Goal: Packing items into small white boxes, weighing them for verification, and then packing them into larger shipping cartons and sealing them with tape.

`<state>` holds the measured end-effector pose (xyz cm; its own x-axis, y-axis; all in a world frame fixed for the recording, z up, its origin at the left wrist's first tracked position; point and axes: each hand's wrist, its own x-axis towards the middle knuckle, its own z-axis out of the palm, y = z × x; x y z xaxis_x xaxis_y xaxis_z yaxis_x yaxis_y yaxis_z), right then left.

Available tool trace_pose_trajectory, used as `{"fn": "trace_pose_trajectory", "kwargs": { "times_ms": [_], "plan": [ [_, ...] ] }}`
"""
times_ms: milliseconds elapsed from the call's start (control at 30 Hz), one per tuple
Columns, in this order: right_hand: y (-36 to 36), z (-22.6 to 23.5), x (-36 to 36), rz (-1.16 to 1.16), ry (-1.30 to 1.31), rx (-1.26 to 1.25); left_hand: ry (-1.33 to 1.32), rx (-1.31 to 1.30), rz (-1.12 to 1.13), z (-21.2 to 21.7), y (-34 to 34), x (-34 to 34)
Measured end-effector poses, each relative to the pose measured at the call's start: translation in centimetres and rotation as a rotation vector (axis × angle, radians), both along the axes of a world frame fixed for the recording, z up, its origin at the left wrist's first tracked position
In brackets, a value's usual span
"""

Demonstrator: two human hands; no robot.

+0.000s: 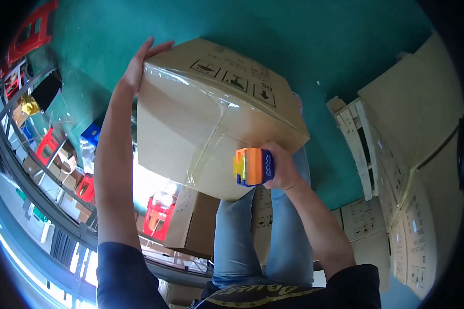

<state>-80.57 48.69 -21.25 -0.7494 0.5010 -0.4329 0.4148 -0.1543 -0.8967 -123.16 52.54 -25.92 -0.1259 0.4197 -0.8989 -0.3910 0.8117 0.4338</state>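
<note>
A large brown cardboard carton [178, 126] is tilted in front of my legs, with clear tape along its upper edge and down the face toward me. Printed handling symbols mark its far panel. Against the carton's far left corner rests my left hand [137, 66], fingers stretched out past the edge and not wrapped round anything. My right hand [282, 166] is closed around an orange and blue tape dispenser [253, 167] with a yellow part at its left end. The dispenser is over the right part of the carton's near face; I cannot tell whether it touches the cardboard.
Stacked cartons [417, 226] and a pale wooden pallet [357, 141] stand to the right. Another carton [191, 219] sits left of my legs. Red plastic stools [159, 219] and metal shelving [46, 185] line the left side. The floor [294, 36] is green.
</note>
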Motion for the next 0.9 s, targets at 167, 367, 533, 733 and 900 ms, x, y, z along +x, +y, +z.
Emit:
{"fn": "trace_pose_trajectory", "kwargs": {
  "times_ms": [167, 367, 533, 733, 900],
  "plan": [
    [-0.1, 0.9, -2.6, -0.068, 0.091, 0.124, 0.254, -0.096, -0.501, -5.0, -4.3, -8.4],
    [1.0, 1.8, -2.0, -0.108, 0.002, 0.172, 0.191, -0.106, -0.219, -0.2, 3.0, -2.7],
    [-0.1, 1.9, -2.4, -0.139, 0.014, 0.163, 0.033, -0.467, -0.722, 1.5, 6.2, -0.7],
    [1.4, 3.5, -5.4, -0.123, -0.134, 0.019, 1.113, -0.253, -0.445, -1.3, 5.7, -5.1],
    [5.9, 5.8, -15.1, -0.198, 0.107, 0.490, 0.921, 0.366, -0.288, 4.0, 3.3, 0.5]
  ]
}}
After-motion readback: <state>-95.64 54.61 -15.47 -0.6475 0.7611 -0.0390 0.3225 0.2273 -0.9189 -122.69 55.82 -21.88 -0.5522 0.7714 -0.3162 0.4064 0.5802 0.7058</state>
